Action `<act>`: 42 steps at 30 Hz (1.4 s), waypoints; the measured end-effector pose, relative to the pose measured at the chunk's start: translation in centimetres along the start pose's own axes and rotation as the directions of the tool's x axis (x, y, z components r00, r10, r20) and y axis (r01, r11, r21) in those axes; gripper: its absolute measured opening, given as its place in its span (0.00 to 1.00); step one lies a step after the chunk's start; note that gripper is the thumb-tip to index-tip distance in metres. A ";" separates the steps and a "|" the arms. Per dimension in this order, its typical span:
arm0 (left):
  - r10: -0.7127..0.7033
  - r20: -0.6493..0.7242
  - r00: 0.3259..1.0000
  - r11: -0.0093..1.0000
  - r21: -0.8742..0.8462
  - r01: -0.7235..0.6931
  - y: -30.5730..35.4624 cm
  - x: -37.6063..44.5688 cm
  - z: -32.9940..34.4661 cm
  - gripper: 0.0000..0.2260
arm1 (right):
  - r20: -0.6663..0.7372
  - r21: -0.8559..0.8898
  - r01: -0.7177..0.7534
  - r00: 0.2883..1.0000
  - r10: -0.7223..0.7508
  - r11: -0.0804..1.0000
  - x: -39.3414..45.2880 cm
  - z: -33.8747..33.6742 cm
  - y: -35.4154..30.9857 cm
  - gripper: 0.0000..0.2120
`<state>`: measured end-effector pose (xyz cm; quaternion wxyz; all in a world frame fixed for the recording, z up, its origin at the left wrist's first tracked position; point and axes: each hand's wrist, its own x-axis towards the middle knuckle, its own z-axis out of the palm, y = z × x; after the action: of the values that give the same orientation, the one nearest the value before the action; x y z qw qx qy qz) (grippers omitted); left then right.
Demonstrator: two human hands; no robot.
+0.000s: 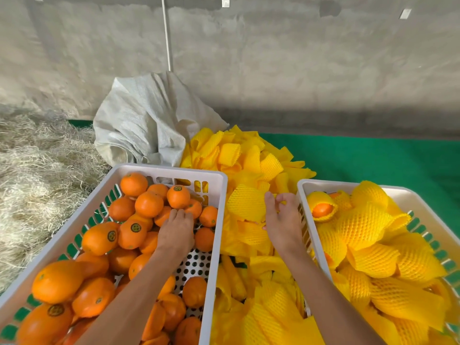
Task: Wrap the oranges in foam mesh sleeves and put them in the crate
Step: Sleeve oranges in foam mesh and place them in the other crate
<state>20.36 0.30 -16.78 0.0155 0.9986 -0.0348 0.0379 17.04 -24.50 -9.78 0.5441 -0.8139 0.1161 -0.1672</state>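
Head view takes in a grey concrete wall [298, 58] across the back, with a green mat [373, 158] running along its foot on the right and a spread of dry straw [37, 170] on the left. A white woven sack [144, 125] slumps against the wall between them. In front of the sack sits a white plastic crate [219, 195] on the left, loaded with bare oranges [99, 245], many bearing a small round sticker. A second white crate [306, 192] stands on the right, holding oranges already wrapped [368, 232] in yellow foam mesh; one near its far left corner shows orange skin through the open end of its sleeve. Between the two crates lies a big loose heap of yellow foam sleeves [249, 165], stretching from the sack down to the bottom edge.

Left hand [176, 232] reaches into the left crate, palm down, fingers curled over an orange [165, 215] in the pile; how firmly it grips cannot be told. Right hand [281, 220] is over the heap just beside the right crate's near wall, thumb and fingertips pinching the edge of a single foam sleeve [246, 205] that stands up from the pile.
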 end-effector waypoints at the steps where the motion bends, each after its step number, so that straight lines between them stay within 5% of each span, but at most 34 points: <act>1: -0.002 -0.007 1.000 0.999 0.035 0.002 0.4 -0.3 0.3 0.23 | 0.004 0.000 -0.006 1.000 0.006 1.000 -0.1 0.0 0.0 0.17; 8: 0.006 0.058 0.998 0.927 0.373 -0.028 1.1 -2.3 3.1 0.30 | 0.049 -0.024 0.009 0.999 -0.008 1.000 -0.2 -0.1 0.0 0.17; 13: -0.027 0.103 0.994 0.904 0.428 -0.019 0.4 -2.5 3.7 0.34 | 0.066 -0.009 0.012 0.998 -0.011 1.000 -0.4 -0.1 0.2 0.17; 19: -0.084 0.107 0.991 0.946 0.322 0.045 0.5 -1.9 2.2 0.18 | 0.093 -0.016 0.037 0.995 -0.036 0.999 -0.5 0.0 0.2 0.17; 24: -0.091 0.087 0.992 0.979 0.192 0.073 -0.4 -1.5 0.6 0.25 | 0.063 -0.014 0.030 0.998 -0.029 0.999 -0.4 0.0 0.2 0.17; 30: -0.121 0.130 0.984 0.977 -0.158 0.141 -1.2 -0.7 -3.5 0.34 | 0.023 0.083 0.027 0.999 -0.029 0.996 -0.5 0.1 -0.3 0.18; 33: -0.143 -0.127 0.981 0.920 -0.383 0.084 -0.5 -0.8 -6.3 0.34 | -0.003 0.095 0.056 0.998 -0.056 0.994 -0.7 0.1 -0.6 0.18; 36: -0.203 -0.296 0.933 0.697 -0.713 -0.075 1.9 -1.6 -9.1 0.30 | -0.062 0.100 0.126 0.991 -0.121 0.987 -1.1 0.1 -0.8 0.14; 39: -0.197 -0.151 0.969 0.196 -0.974 -0.112 4.9 -3.3 -10.5 0.29 | -0.058 0.188 0.241 0.970 -0.235 0.952 -1.9 0.8 -1.3 0.08; 42: -0.133 0.005 0.991 -0.056 -0.998 -0.002 7.8 -4.5 -10.8 0.32 | 0.053 0.294 0.263 0.955 -0.291 0.919 -2.7 1.5 -2.0 0.05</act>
<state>14.54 -6.82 -6.15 0.7382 0.6729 -0.0031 0.0464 15.22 -21.49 -8.83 0.6310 -0.7426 -0.0517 -0.2183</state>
